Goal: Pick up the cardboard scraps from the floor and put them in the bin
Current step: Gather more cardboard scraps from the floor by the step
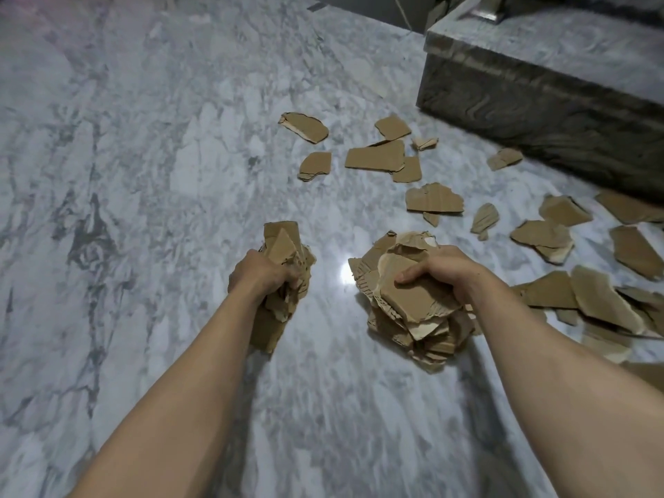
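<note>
My left hand (264,273) clenches a ragged cardboard bundle (282,246); my right hand (443,273) clamps a torn stack (406,307). Flat brown scraps (375,156) litter veined marble floor (143,138) beside the stone plinth (539,95).

The fingers of the left hand (264,273) were hidden among the cardboard bundle (278,282) it gripped, and the lower sheets of the stack (413,310) under the right hand (443,273) were covered by the upper ones. Scraps at the right edge (632,210) were cut off by the frame. The stone block (539,84) ran out of view at the top and right, and a metal object (488,10) on it was too cropped to identify.
</note>
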The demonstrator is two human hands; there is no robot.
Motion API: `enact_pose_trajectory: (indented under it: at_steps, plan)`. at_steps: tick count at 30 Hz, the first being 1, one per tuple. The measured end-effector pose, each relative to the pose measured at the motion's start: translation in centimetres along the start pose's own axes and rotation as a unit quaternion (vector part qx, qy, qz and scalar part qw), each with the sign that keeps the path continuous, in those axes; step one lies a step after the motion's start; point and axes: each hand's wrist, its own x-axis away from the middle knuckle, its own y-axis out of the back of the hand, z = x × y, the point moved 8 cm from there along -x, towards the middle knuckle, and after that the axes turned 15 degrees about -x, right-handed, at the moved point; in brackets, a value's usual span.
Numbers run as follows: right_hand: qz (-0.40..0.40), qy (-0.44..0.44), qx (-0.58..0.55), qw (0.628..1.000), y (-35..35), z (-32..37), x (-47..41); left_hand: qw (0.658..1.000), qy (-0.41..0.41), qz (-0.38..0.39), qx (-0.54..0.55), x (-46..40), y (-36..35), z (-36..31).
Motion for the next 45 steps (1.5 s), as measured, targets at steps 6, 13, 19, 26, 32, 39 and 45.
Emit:
enact_pose_trajectory:
  at_steps: [6, 13, 19, 26, 32, 39, 45]
  plan:
    - [0.023, 0.006, -0.046, 0.999, -1.6, 0.6, -0.4, 0.993, -0.028, 0.013, 0.111, 0.3, -0.4, 0.2]
    - [0.035, -0.015, -0.079, 0.996, -4.1, 3.0, 1.3, 0.960, -0.039, 0.097, 0.258, 3.1, 0.4, -0.7]
    - [0.036, -0.074, -0.100, 0.992, -5.6, 7.3, 9.6, 0.924, 0.002, 0.141, 0.356, 11.2, 5.5, -1.0]
    - [0.050, -0.075, -0.019, 0.996, -7.3, 20.3, 23.6, 0.862, 0.051, 0.158, 0.479, 23.1, 18.2, -0.2]
    - [0.117, -0.043, 0.045, 0.991, -17.1, 30.5, 34.2, 0.826, 0.086, 0.087, 0.550, 29.5, 30.9, 5.9]
    - [0.217, -0.024, 0.108, 0.970, -35.8, 32.3, 44.6, 0.775, 0.149, -0.009, 0.614, 34.9, 40.8, 22.4]
    - [0.312, -0.014, 0.162, 0.936, -55.8, 27.5, 53.1, 0.736, 0.190, -0.092, 0.643, 38.4, 46.4, 41.5]
